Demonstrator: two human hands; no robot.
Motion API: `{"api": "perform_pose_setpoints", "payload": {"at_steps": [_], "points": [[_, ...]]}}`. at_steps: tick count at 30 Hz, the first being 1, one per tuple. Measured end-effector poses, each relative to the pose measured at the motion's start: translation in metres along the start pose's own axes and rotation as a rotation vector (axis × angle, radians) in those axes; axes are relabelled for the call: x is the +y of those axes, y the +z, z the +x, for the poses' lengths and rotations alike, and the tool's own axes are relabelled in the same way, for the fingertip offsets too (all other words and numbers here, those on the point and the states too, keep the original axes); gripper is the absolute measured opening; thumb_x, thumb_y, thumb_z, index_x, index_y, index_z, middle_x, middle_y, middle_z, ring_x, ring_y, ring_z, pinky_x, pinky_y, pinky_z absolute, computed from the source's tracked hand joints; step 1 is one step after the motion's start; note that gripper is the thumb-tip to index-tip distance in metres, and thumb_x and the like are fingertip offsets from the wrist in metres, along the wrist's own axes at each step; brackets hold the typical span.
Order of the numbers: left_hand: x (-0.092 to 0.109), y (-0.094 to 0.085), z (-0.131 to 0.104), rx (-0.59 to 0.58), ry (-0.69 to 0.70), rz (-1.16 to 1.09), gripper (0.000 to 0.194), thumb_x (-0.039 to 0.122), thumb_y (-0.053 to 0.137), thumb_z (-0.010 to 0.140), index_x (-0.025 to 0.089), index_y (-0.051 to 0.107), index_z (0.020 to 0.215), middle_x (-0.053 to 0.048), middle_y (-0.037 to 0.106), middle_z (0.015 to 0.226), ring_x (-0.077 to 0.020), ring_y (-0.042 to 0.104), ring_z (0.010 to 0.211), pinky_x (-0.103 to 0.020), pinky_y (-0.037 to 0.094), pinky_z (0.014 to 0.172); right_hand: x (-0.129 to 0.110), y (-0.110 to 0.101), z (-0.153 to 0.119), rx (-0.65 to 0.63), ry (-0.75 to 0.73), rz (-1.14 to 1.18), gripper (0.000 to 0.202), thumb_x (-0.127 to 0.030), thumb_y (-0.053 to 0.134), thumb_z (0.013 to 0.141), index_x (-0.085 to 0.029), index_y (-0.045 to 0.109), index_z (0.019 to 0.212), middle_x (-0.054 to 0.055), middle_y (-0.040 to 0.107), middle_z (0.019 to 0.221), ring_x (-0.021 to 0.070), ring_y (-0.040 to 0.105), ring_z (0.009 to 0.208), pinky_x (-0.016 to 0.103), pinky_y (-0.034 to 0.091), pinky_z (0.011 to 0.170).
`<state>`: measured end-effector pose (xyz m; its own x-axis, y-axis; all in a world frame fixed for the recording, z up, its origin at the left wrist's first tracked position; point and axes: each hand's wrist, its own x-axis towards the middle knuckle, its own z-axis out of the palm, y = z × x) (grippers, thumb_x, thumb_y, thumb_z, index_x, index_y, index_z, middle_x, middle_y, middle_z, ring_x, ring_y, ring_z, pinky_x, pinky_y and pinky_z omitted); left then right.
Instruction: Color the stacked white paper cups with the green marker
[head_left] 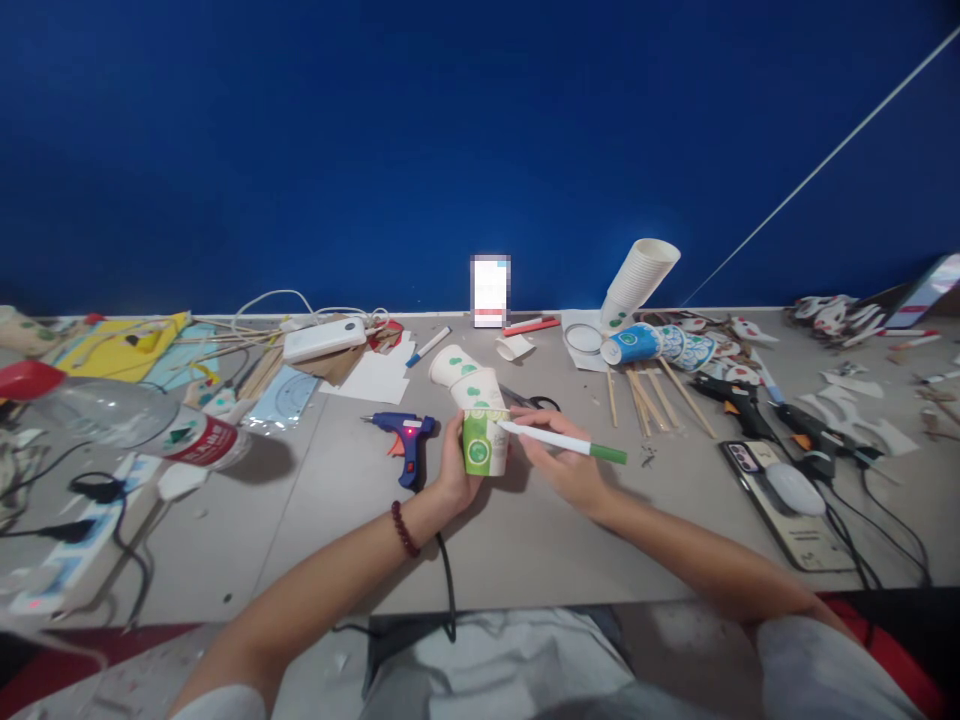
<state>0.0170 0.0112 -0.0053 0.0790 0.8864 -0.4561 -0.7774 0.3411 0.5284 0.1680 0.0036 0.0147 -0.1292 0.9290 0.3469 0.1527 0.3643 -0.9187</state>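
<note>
My left hand (457,465) is closed around the side of a green and white paper cup (484,445), held upright over the table's middle. Between the fingers of my right hand (564,465) is a white marker with a green end (555,437). Its tip points at the cup's upper right side; whether it touches cannot be made out. Just behind the cup lie more paper cups (452,366), white with green prints. Scissors (536,402) lie partly hidden behind the cup and my right hand. A blue glue gun (409,440) rests left of my left hand.
A tilted stack of paper cups (641,280) stands at the back right, near a blue cup (631,345) and wooden sticks (651,400). Black glue guns (739,400) and a phone (787,510) lie right. A plastic bottle (142,420) and power strip (97,540) are left.
</note>
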Motion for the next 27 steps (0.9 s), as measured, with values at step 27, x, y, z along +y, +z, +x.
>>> {"api": "perform_pose_setpoints", "payload": {"at_steps": [27], "points": [[0.0004, 0.0016, 0.0007, 0.052, 0.015, -0.043, 0.034, 0.042, 0.056, 0.085, 0.012, 0.072, 0.09, -0.006, 0.075, 0.08, -0.0182, 0.068, 0.067, -0.027, 0.052, 0.064, -0.0012, -0.0001, -0.0029, -0.107, -0.004, 0.028, 0.007, -0.017, 0.067, 0.077, -0.024, 0.07, 0.078, 0.007, 0.077, 0.089, 0.0322, 0.063, 0.122, 0.051, 0.049, 0.103]]}}
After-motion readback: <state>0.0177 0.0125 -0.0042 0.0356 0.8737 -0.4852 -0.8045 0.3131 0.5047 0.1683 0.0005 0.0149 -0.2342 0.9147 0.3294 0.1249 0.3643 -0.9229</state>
